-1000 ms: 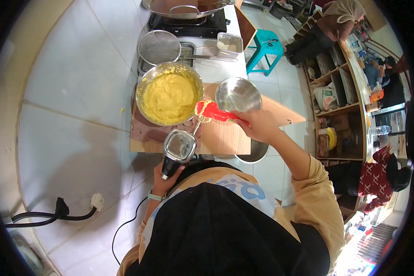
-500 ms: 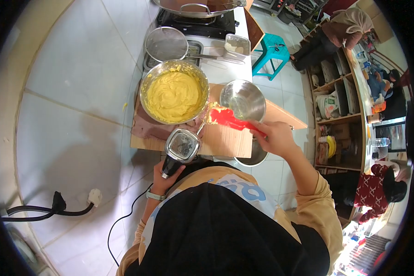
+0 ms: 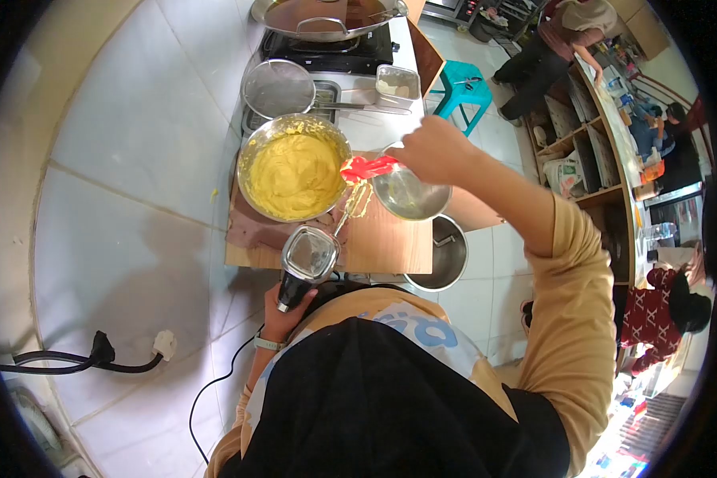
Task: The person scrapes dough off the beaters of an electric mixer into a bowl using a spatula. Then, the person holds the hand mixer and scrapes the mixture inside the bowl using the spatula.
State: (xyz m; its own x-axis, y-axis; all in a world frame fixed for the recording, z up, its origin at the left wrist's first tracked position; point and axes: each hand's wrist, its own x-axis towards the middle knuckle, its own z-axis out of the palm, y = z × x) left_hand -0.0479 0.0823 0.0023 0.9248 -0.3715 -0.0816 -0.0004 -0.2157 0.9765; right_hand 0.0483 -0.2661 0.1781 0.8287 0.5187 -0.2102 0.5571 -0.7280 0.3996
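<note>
My left hand (image 3: 282, 317) grips the handle of a hand mixer (image 3: 309, 256), low in front of me. Its beaters (image 3: 357, 199), smeared with yellow batter, point up over the wooden board. In my right hand (image 3: 434, 151) is a red spatula (image 3: 368, 168), its blade at the right rim of a steel bowl and just above the beaters. That bowl (image 3: 244, 177) contains thick yellow batter (image 3: 296, 171). An almost bare steel bowl (image 3: 422, 209) stands to the right, partly under my right hand and wrist.
The wooden board (image 3: 390, 248) and a brown cloth (image 3: 251, 231) lie beneath the bowls. Beyond are a strainer (image 3: 279, 88), a clear container (image 3: 398, 84) and a stove with a wok (image 3: 327, 30). A teal stool (image 3: 464, 88), a steel pot (image 3: 446, 267) and other people are to the right.
My right hand has moved up and away from me, bringing the spatula from the beaters' right side to the batter bowl's rim. The mixer has barely moved.
</note>
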